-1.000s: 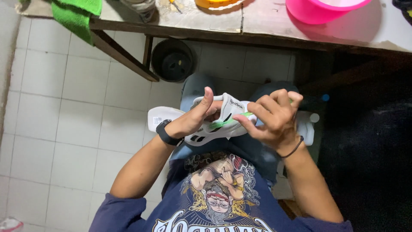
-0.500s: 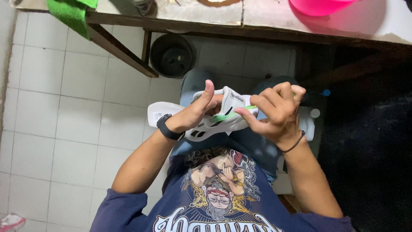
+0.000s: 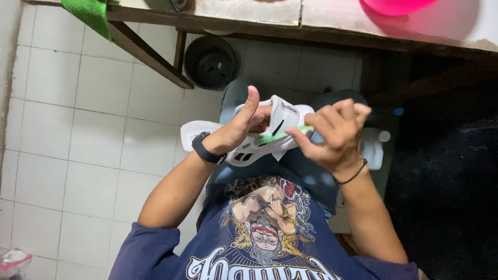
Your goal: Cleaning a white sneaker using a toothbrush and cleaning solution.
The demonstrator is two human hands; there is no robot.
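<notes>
White moulded sports sandal (image 3: 282, 116) lies crosswise in gripping left hand (image 3: 236, 129); right hand (image 3: 334, 135) fingers pinch slim green brush (image 3: 282, 136) against it.

White square floor tiles (image 3: 78, 150) w/ grey grout on the left; dark floor area (image 3: 446, 197) on the right. Worn wooden table (image 3: 332, 21) along top edge, diagonal brace (image 3: 148, 54) beneath. Black round bucket (image 3: 210, 62) under the table. Light even, soft.

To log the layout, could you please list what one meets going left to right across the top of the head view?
Green cloth → slanted table brace → round black pot → pink bowl.
</notes>
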